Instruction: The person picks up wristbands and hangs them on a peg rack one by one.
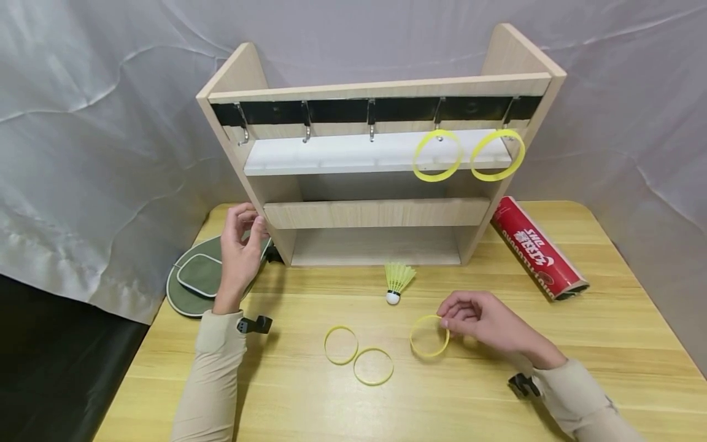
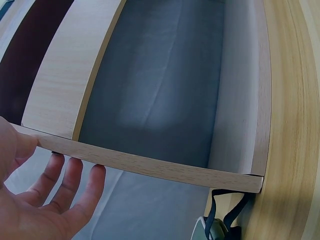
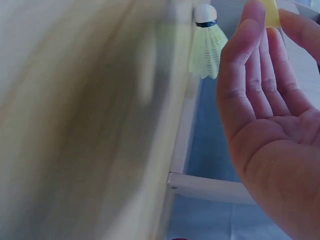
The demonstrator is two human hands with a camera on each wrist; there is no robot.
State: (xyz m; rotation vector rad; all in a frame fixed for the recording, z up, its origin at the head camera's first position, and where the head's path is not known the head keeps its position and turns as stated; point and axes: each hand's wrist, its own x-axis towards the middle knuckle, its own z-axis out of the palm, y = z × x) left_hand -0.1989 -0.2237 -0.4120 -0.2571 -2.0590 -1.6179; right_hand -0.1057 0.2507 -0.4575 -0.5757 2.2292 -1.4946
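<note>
My right hand (image 1: 483, 322) pinches a thin yellow ring (image 1: 411, 344) between thumb and fingers, just over the table; in the right wrist view only a bit of the ring (image 3: 270, 14) shows at the fingertips. My left hand (image 1: 240, 252) is beside the left panel of a wooden shelf unit (image 1: 375, 215), its fingers loosely bent. In the left wrist view, fingertips (image 2: 97, 175) touch the panel's outer side and the thumb lies at its front edge. Two more yellow rings (image 1: 341, 363) lie on the table. Another two yellow rings (image 1: 436, 178) hang from the right-hand hooks.
A yellow shuttlecock (image 1: 399, 279) lies before the shelf unit. On the right is a red tube (image 1: 536, 245). An olive-green flat case (image 1: 190, 294) with white piping lies left of the unit. Several metal hooks (image 1: 306, 123) line the black strip; the three leftmost hold nothing.
</note>
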